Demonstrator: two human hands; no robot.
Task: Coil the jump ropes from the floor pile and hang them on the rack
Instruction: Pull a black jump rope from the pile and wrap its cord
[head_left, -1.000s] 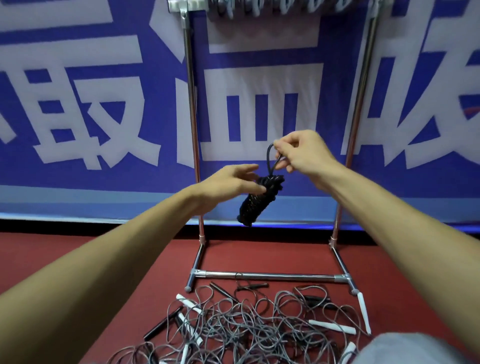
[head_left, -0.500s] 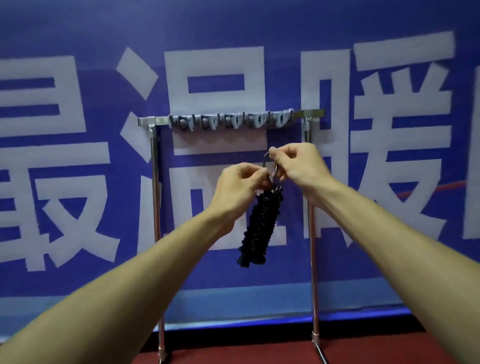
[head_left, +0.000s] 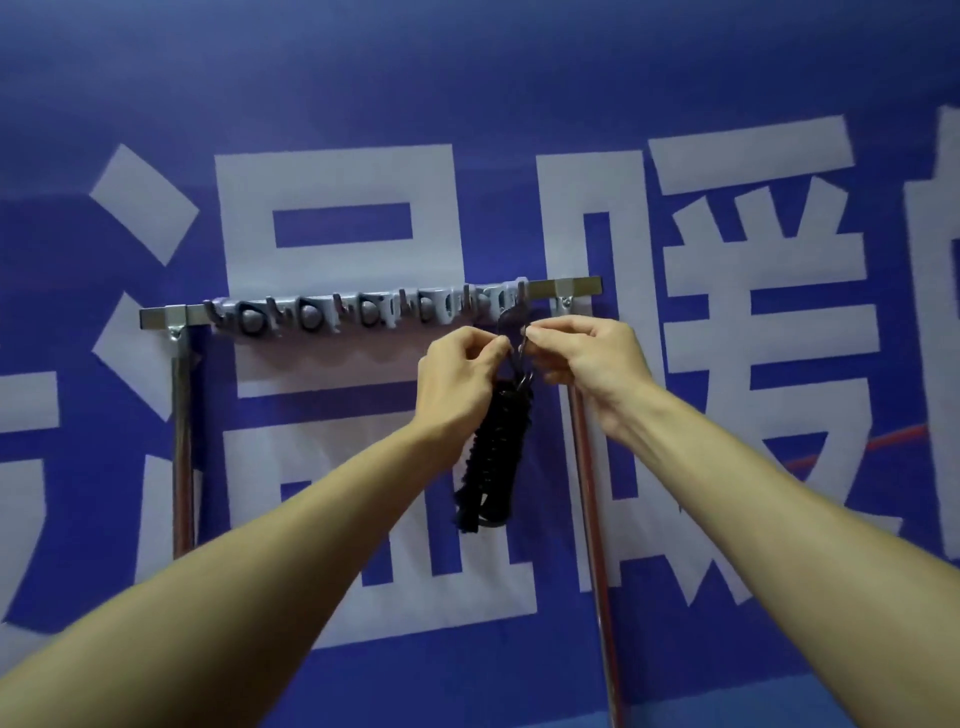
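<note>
A black coiled jump rope (head_left: 493, 452) hangs as a tight bundle between my two hands, just below the rack's top bar (head_left: 576, 287). My left hand (head_left: 460, 379) pinches the left side of the rope's top loop (head_left: 511, 325). My right hand (head_left: 587, 364) pinches the right side of that loop. The loop reaches up to the rightmost hook of the grey hook strip (head_left: 363, 312); whether it sits on the hook I cannot tell. The floor pile is out of view.
The rack's metal uprights stand at left (head_left: 182, 457) and right (head_left: 592, 519). Several other hooks on the strip carry nothing. A blue banner (head_left: 519, 104) with large white characters fills the wall behind.
Both hands have lifted the coiled rope from waist height up to the rack's top bar, and my view has tilted up off the floor pile. The loop now reaches the rightmost hook.
</note>
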